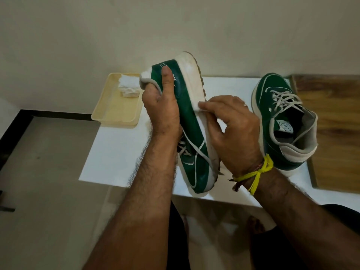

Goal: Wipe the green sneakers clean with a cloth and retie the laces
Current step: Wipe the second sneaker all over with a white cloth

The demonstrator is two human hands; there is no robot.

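Note:
My left hand [161, 108] grips a green sneaker [190, 121] by its heel collar, thumb along the green side, and holds it on its side above the white table [116, 149], heel away from me. Its white sole faces right and its laces hang loose near my wrist. My right hand [231, 125] pinches a small white cloth [198, 107] against the sole's edge. The second green sneaker [280, 117] stands upright on the table at the right, laces threaded, toe pointing away.
A cream plastic tray [115, 108] sits at the table's back left corner with folded white cloths [129, 86] in it. A wooden board [335, 121] lies along the table's right side. A pale wall rises behind. My bare feet show on the floor below.

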